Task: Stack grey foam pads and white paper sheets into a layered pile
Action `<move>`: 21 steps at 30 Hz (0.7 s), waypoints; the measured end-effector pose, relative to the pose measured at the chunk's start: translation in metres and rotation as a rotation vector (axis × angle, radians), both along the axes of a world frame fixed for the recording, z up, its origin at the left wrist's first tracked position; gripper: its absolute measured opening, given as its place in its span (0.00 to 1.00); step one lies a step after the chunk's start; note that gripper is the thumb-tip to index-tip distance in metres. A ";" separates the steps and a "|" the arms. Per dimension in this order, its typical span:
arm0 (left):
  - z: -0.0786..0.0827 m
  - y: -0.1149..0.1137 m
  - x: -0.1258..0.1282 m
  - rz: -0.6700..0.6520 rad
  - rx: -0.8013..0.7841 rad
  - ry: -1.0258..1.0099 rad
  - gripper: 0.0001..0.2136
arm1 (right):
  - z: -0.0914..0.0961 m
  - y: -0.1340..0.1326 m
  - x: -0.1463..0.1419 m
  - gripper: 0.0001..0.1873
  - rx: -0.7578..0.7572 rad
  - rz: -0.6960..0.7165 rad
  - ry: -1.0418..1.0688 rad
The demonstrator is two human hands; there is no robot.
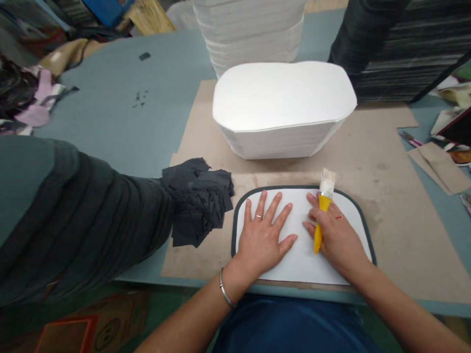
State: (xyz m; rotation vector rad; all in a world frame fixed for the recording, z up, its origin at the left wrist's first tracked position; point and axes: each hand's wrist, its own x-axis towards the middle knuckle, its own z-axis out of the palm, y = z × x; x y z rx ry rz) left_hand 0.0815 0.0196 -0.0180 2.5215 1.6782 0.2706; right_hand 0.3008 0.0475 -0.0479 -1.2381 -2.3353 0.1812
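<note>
My left hand lies flat with fingers spread on a white panel, which sits on a slightly larger dark piece that shows as a border around its top and sides. In my right hand is a paintbrush with a yellow handle, its pale bristles pointing away from me. That hand also rests on or just over the panel's right half. Left of the panel lies a loose pile of small dark fabric pieces. Just beyond it stands a stack of white panels.
A tall dark stack leans in from the left. Behind are another white stack and a dark stack. Brown cardboard covers part of the blue-grey table. Scissors and a folded brown piece lie at right.
</note>
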 end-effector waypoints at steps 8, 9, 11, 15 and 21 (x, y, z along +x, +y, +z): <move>0.007 -0.003 -0.005 0.008 0.057 -0.081 0.27 | 0.061 -0.003 0.022 0.24 -0.048 -0.012 0.140; 0.008 -0.005 -0.006 0.023 0.071 -0.105 0.24 | 0.073 0.001 0.026 0.24 -0.031 -0.019 0.152; 0.010 -0.011 -0.007 0.073 0.091 -0.142 0.18 | 0.093 0.014 0.029 0.18 -0.027 -0.066 0.208; 0.011 -0.018 -0.007 0.131 0.084 -0.153 0.15 | 0.107 0.039 0.005 0.17 -0.259 -0.117 0.381; 0.013 -0.019 -0.006 0.133 0.039 -0.155 0.16 | 0.082 0.050 -0.014 0.25 -0.337 -0.181 0.197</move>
